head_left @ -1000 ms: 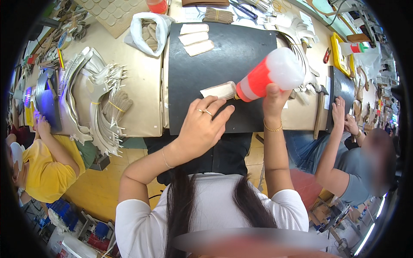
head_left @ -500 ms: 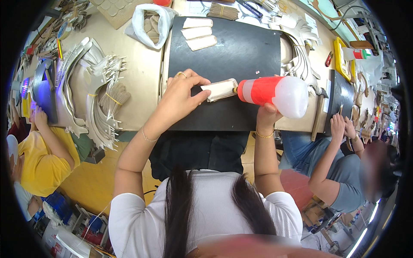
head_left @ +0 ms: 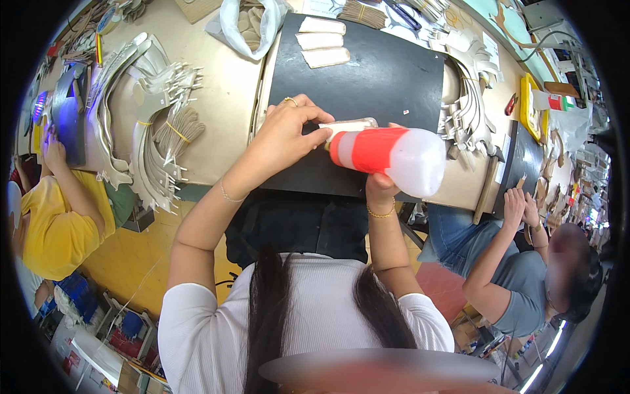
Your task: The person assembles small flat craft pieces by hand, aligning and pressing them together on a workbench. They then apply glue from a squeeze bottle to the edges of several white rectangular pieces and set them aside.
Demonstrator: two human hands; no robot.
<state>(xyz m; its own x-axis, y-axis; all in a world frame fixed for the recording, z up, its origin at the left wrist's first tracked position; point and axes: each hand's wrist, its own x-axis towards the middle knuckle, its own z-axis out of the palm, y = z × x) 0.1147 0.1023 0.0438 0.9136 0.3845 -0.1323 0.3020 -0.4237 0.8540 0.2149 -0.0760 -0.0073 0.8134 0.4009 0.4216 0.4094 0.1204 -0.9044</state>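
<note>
My left hand point(head_left: 283, 136) pinches one end of a pale, round-ended strip point(head_left: 356, 123), possibly a small stack, between thumb and fingers. My right hand point(head_left: 380, 189) is wrapped round a translucent squeeze bottle point(head_left: 423, 163) with a red band, tipped on its side. Its nozzle points left, close to my left fingertips, and the bottle covers much of the strip. Whether anything comes out of the tip I cannot tell. Beneath both hands lies a black mat point(head_left: 367, 72). Several similar pale strips point(head_left: 323, 41) rest at its far left, side by side.
Left of the mat are bundled pale curved pieces point(head_left: 147, 131), and a white bag point(head_left: 244, 29) of flat pieces stands behind them. More curved pieces point(head_left: 462, 85) and a hammer point(head_left: 491, 177) lie to the right. Co-workers sit on both sides.
The bottle has travelled left along the strip, its nozzle going from the strip's right end to near my left fingers. My left hand keeps its pinch. The whole view has shifted slightly.
</note>
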